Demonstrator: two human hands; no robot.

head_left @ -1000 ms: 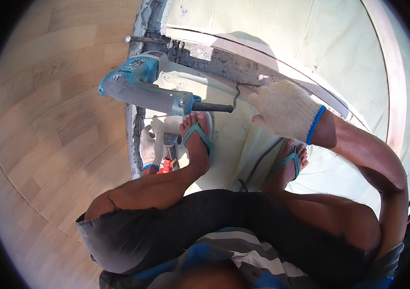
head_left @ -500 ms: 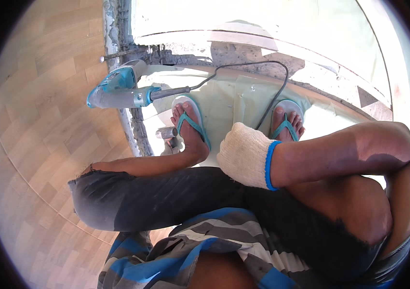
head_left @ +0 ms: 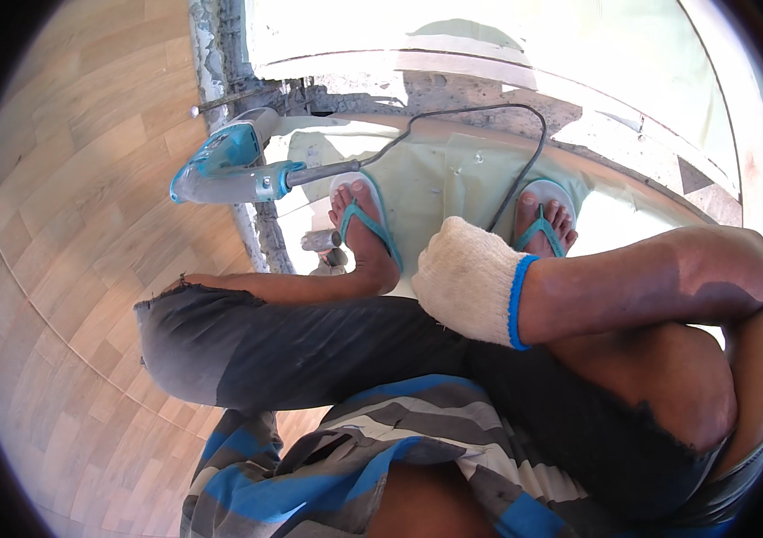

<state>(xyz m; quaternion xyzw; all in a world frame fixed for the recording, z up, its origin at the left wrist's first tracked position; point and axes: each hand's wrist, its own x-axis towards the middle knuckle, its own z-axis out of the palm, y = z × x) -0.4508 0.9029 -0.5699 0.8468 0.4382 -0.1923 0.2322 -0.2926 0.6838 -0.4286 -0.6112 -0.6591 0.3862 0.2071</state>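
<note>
My right hand, in a cream knitted glove with a blue cuff, is closed in a fist above my thighs. Its fingers curl out of sight, so whether anything is inside them cannot be seen. My right forearm rests across the raised right knee. A black cord loops down and passes out of sight behind the glove. It runs from a teal and grey power drill lying at the left, on the floor edge. A hammer with a metal head is beside my left foot. My left hand is outside the picture.
Wood-pattern flooring spreads over the left, ending at a broken concrete edge. A metal rod lies near the drill. My feet in teal flip-flops stand on pale green sheeting. Beyond is a rough concrete strip.
The whole view has shifted slightly, so things appear a little farther right. The shadow at the top has changed shape. My right hand keeps its closed pose over my legs.
</note>
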